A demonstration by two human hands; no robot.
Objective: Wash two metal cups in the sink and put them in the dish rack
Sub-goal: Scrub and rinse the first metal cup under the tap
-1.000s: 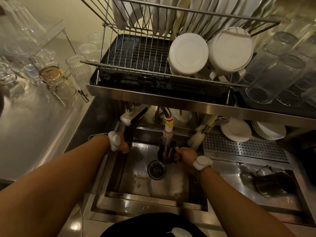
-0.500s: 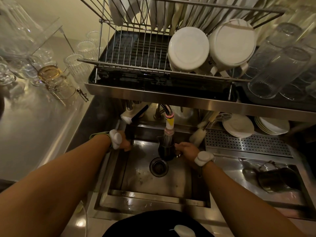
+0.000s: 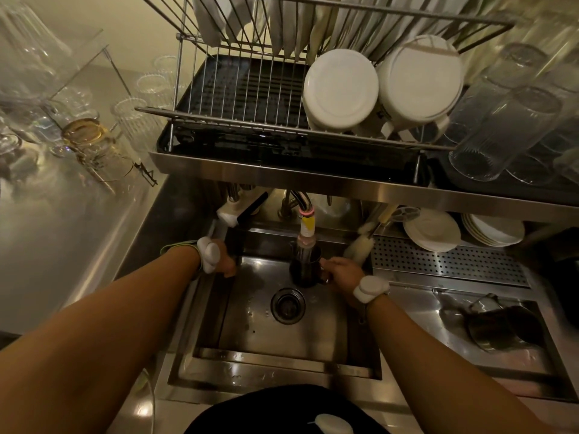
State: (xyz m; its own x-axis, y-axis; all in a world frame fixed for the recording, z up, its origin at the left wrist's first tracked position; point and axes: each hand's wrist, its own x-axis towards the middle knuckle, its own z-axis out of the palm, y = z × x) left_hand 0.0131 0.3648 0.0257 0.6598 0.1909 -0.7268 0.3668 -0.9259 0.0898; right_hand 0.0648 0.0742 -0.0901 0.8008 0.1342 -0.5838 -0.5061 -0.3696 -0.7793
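Note:
My right hand grips a dark metal cup by its handle and holds it upright over the steel sink, right under the faucet nozzle. A second metal cup lies on its side on the drainboard at the right. My left hand is closed on a black faucet lever at the sink's back left corner. The wire dish rack stands above the sink; its left half holds nothing.
Two white upturned bowls and plates fill the rack's right side. Tall glasses lie at the far right. More glasses crowd the left counter. A bottle brush and stacked saucers sit behind the perforated drainboard. The drain lies mid-sink.
The view has tilted slightly. The cup has stayed under the faucet in my right hand, shifting a little toward the back; my left hand remains on the lever.

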